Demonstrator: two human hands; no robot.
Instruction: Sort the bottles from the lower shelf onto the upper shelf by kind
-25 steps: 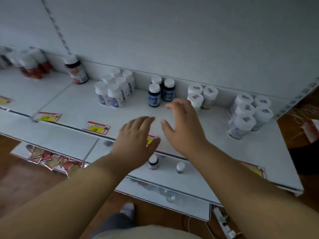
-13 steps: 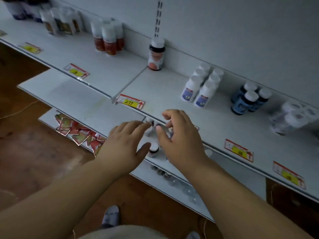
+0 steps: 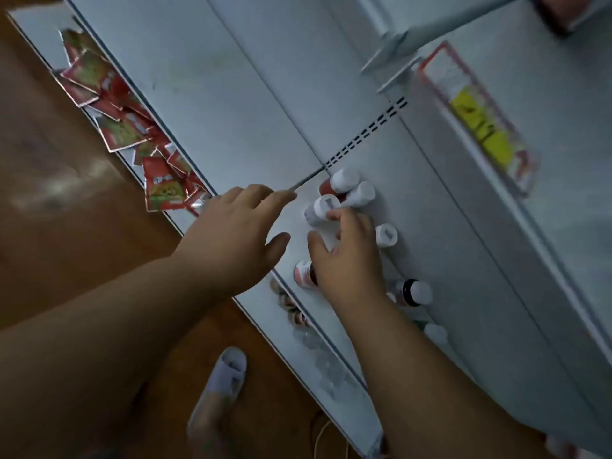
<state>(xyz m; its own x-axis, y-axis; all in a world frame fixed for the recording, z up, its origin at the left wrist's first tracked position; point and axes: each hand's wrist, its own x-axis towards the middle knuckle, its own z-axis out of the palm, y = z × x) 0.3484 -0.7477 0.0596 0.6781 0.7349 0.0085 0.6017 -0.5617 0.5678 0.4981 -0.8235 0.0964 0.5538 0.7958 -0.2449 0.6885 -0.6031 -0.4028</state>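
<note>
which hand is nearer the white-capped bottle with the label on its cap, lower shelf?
Right. The right hand has fingertips at the labelled-cap bottle, seemingly touching its cap. The left hand hovers open to the bottle's left, apart from it.

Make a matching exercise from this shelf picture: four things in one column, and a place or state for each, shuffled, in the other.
Things:
1. left hand
2. right hand
3. red packets
4. price tag

Places or states:
A. piled on the lowest shelf, by the floor
B. fixed to the edge of the upper shelf
C. fingers on a white-capped bottle on the lower shelf
D. open, held above the lower shelf, holding nothing

Pairs: 1-D, 2-C, 3-A, 4-B
</note>
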